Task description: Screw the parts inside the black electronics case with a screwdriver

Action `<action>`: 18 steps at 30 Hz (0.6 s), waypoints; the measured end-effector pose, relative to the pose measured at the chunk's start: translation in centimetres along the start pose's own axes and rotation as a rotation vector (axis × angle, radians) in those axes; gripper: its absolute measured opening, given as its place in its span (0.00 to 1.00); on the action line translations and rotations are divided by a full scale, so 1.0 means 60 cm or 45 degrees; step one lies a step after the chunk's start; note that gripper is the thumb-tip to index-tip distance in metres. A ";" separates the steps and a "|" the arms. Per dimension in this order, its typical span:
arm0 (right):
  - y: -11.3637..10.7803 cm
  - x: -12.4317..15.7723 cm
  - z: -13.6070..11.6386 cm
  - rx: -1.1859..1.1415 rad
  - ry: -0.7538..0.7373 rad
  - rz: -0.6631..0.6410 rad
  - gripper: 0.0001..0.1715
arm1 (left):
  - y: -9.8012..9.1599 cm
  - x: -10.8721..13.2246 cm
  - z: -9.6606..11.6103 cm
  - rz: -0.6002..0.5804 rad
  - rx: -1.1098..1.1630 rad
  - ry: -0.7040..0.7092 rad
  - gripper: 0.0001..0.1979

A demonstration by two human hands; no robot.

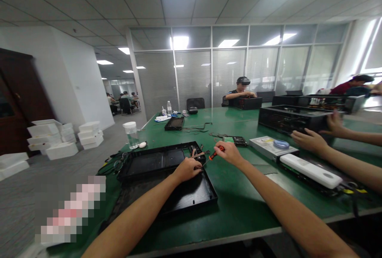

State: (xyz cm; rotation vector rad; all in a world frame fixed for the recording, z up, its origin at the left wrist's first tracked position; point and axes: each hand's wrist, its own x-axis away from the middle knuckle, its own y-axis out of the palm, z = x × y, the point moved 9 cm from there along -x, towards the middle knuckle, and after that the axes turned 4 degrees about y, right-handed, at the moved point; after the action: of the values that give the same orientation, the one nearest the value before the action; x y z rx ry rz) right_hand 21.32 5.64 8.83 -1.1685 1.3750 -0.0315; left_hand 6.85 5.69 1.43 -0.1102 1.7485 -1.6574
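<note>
My right hand (230, 154) is wrapped around the handle of a red-and-black screwdriver (213, 155). Its thin shaft slants down and left to the fingertips of my left hand (187, 169). Those fingers are pinched together over the edge of an opened black case (201, 196); whatever is between them is hidden. The case's second black half (155, 161) lies just beyond, flat on the green table. Several thin wires (195, 154) stick up at its right corner, close behind my left fingers.
A co-worker's hands (312, 142) touch a black metal chassis (292, 119) at right. Nearer are a grey metal box (268, 148) and a white power strip-like bar (310, 169). A clear jar (131, 135) stands at left. Another person (243, 89) sits across the table.
</note>
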 end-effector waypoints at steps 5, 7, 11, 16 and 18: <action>0.002 0.002 -0.003 0.011 0.000 -0.016 0.15 | 0.000 0.000 0.001 -0.003 -0.002 0.006 0.05; 0.000 0.002 -0.012 0.061 -0.030 -0.044 0.16 | 0.001 0.001 0.001 -0.005 0.000 0.001 0.05; -0.006 -0.006 -0.051 0.289 -0.100 -0.175 0.21 | -0.002 0.001 0.003 -0.005 0.033 -0.001 0.04; 0.007 -0.022 -0.121 0.647 -0.173 -0.498 0.30 | -0.003 0.001 0.001 -0.002 0.054 -0.012 0.04; 0.014 -0.024 -0.153 0.647 -0.243 -0.601 0.28 | -0.002 0.001 -0.002 -0.001 0.047 -0.028 0.04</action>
State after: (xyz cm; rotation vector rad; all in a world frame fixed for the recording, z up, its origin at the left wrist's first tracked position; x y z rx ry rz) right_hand 13.48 1.29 11.46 -1.0040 0.8301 -0.5603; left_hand 6.70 5.73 1.53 -0.1114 1.7006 -1.6823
